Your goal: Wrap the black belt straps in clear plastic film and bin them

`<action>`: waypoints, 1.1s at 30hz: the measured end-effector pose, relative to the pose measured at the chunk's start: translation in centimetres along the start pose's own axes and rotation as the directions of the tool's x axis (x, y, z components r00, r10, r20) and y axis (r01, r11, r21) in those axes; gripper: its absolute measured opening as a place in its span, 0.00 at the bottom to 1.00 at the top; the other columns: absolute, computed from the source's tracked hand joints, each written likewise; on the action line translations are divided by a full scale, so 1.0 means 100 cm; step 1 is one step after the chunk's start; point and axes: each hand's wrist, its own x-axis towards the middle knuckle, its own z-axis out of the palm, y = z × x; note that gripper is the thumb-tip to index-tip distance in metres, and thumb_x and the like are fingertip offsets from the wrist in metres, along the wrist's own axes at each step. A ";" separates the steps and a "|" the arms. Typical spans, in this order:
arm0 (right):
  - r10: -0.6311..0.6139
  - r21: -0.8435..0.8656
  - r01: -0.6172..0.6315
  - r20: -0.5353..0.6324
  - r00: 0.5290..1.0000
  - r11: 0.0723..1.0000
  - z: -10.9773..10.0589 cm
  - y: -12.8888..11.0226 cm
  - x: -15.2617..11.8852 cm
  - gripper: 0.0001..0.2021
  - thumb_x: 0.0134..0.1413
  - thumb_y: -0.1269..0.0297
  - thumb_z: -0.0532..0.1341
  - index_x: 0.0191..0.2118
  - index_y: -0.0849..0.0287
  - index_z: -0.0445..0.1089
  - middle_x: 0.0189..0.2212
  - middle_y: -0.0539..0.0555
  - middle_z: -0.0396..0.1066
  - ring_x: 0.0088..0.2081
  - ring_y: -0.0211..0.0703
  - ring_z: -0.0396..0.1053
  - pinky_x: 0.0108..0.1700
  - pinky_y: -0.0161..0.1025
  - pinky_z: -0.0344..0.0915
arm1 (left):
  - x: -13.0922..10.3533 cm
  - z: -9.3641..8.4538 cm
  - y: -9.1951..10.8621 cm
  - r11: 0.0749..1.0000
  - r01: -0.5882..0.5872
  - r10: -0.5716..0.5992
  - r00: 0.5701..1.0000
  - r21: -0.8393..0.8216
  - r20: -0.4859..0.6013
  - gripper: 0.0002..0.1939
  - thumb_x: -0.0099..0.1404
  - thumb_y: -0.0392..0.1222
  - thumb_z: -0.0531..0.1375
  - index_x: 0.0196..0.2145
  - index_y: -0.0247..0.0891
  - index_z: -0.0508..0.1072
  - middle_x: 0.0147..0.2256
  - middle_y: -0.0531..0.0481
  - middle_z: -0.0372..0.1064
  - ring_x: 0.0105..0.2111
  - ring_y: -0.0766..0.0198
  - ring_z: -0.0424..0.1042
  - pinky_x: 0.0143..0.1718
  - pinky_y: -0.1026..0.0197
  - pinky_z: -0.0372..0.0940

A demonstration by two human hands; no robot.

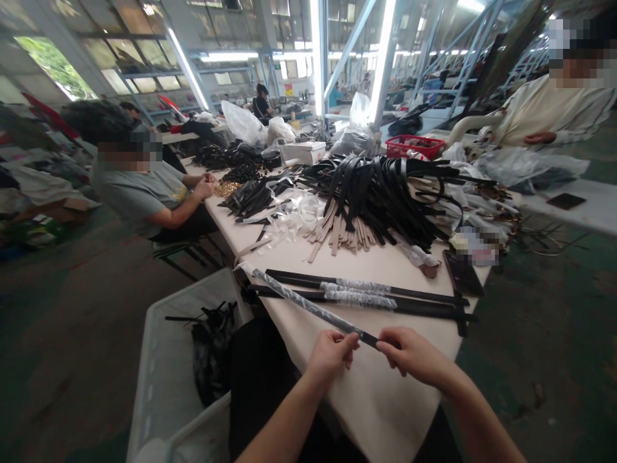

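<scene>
Between my two hands runs a black strap [308, 308], most of its length covered in clear plastic film. My left hand [336, 352] pinches it near the end of the film. A short way along, my right hand [403, 350] grips the bare black end. The far part of the strap slants up to the left, over the table edge, with loose film at its tip. Just beyond lie several more black straps [289, 278], side by side on the table, with crinkled clear film [359, 297] around their middles.
A pale-covered table [357, 399] holds a heap of black straps [371, 186], loose clear film [301, 215] and a dark phone [463, 273]. A white bin [161, 334] with black pieces stands at left. One person [144, 186] sits at left; another [549, 109] is at right.
</scene>
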 end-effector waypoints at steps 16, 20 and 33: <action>0.007 0.148 -0.014 0.047 0.999 0.989 0.006 0.023 0.004 0.19 0.62 0.49 0.53 0.30 0.61 0.68 0.20 0.49 0.68 0.17 0.34 0.62 0.19 0.30 0.57 | -0.005 0.018 -0.002 0.995 0.019 -0.030 0.993 0.098 0.114 0.28 0.53 0.64 0.65 0.25 0.32 0.74 0.16 0.52 0.64 0.14 0.70 0.58 0.18 0.64 0.55; 0.038 0.145 -0.046 0.055 0.998 0.988 -0.001 0.034 0.001 0.19 0.61 0.48 0.54 0.30 0.59 0.66 0.17 0.47 0.65 0.16 0.33 0.59 0.19 0.30 0.55 | -0.032 0.014 0.018 0.890 -0.086 -0.013 0.977 0.448 0.213 0.26 0.54 0.65 0.64 0.27 0.34 0.74 0.22 0.47 0.69 0.20 0.62 0.67 0.25 0.58 0.64; 0.015 0.135 -0.021 0.045 0.999 0.991 -0.004 0.039 0.013 0.11 0.55 0.58 0.57 0.29 0.61 0.68 0.15 0.45 0.62 0.17 0.34 0.60 0.21 0.31 0.54 | 0.040 0.013 0.031 -0.174 -0.533 0.130 0.821 0.828 0.556 0.05 0.67 0.36 0.53 0.38 0.36 0.69 0.34 0.42 0.73 0.32 0.54 0.73 0.35 0.55 0.65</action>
